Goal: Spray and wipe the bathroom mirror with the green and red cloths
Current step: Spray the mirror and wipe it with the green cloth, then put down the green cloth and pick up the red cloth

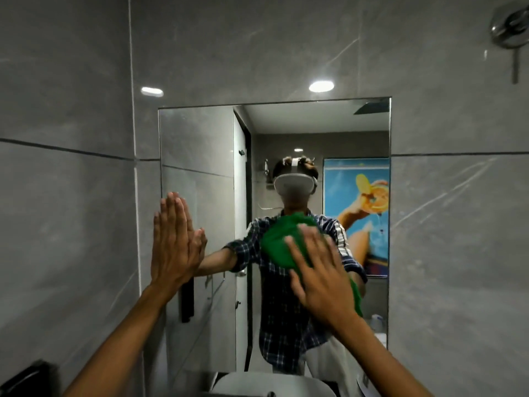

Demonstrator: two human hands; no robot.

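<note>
A frameless rectangular mirror (206, 144) hangs on the grey tiled wall in front of me. My right hand (320, 276) lies flat on a green cloth (279, 245) and presses it against the glass near the mirror's middle; the hand is blurred. The cloth bunches out above and to the left of the fingers, and a strip shows below the wrist. My left hand (171, 239) rests flat against the mirror's left edge, fingers straight and together, holding nothing. No red cloth or spray bottle is in view.
A white basin (272, 382) sits below the mirror at the bottom edge. A dark fixture (25, 379) juts from the wall at bottom left. A chrome shower valve (508, 27) is at the top right. The mirror reflects a person, a door and a colourful poster.
</note>
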